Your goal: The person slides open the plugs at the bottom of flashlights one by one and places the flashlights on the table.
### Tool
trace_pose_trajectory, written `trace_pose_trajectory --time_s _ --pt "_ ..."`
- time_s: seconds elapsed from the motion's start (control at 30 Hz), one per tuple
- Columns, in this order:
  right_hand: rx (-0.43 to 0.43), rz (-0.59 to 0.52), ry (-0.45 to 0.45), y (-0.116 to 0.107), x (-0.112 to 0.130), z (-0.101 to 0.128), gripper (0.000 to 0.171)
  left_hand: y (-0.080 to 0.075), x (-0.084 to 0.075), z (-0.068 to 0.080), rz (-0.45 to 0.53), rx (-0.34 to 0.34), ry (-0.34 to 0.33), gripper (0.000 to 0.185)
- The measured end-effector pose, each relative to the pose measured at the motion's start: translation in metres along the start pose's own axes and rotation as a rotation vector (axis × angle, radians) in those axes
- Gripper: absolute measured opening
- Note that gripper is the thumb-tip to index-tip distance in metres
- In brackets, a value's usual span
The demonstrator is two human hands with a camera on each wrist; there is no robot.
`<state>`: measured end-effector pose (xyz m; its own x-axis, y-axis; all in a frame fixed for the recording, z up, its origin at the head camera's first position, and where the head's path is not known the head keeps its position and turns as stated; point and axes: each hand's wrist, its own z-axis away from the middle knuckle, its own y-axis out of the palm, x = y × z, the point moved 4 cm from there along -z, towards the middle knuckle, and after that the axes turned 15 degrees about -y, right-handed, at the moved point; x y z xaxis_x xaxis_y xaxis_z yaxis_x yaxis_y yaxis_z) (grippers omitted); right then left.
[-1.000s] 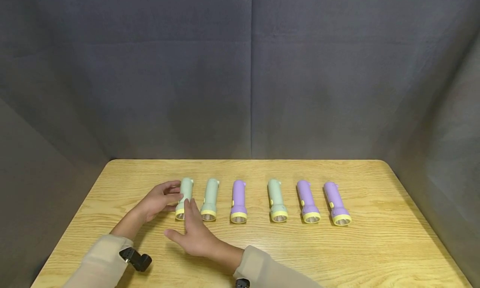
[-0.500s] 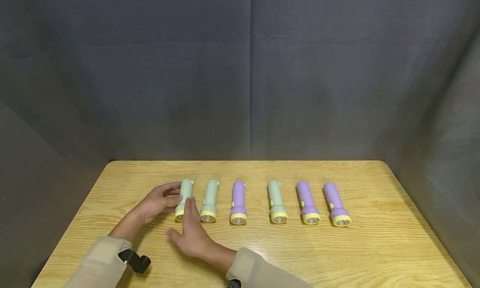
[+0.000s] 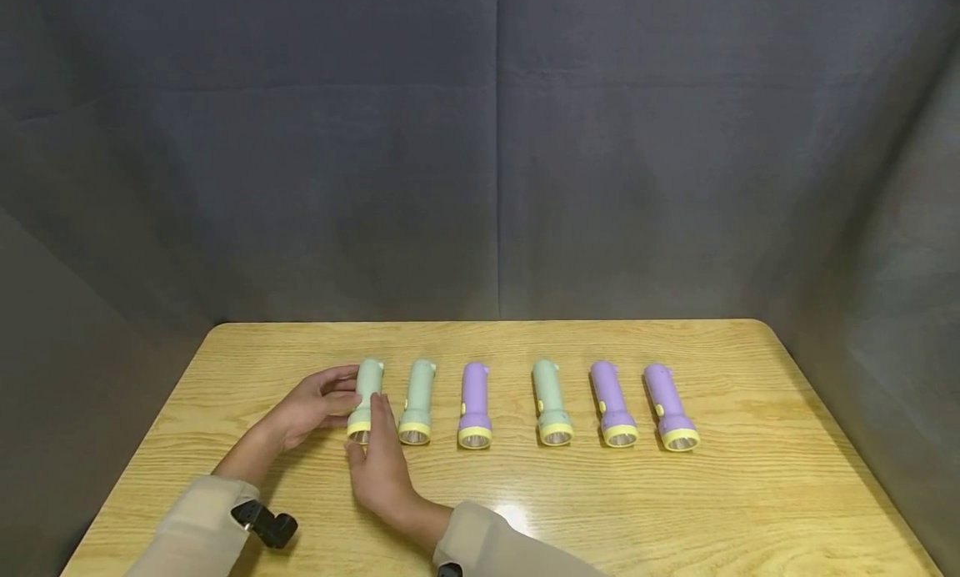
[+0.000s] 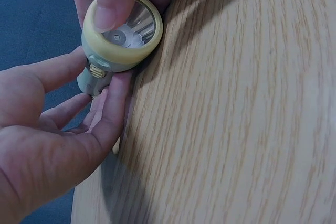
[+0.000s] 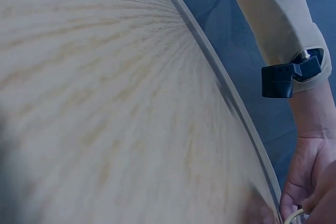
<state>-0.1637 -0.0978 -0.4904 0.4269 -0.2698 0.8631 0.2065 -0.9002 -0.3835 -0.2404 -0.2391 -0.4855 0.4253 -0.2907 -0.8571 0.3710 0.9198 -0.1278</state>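
We see six torches lying in a row on the table (image 3: 675,510). The leftmost green torch (image 3: 367,398) sits at the row's left end, just beside a second green torch (image 3: 417,400). Our left hand (image 3: 311,406) holds its barrel from the side, fingers lightly curled round it. Our right hand (image 3: 378,469) reaches in with fingers nearly straight, one fingertip (image 4: 110,9) pressing the yellow lens rim (image 4: 113,51).
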Motion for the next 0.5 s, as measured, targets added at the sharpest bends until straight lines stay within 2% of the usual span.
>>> trace_pose_trajectory --time_s 0.27,0.5 --pt "-0.132 -0.011 0.038 0.0010 -0.0025 0.0009 0.059 -0.0008 0.0014 0.0018 -0.001 0.001 -0.003 0.069" --pt "-0.206 -0.041 0.002 0.0021 -0.0092 0.0020 0.057 0.0000 0.0001 0.0047 -0.013 0.027 0.004 0.069"
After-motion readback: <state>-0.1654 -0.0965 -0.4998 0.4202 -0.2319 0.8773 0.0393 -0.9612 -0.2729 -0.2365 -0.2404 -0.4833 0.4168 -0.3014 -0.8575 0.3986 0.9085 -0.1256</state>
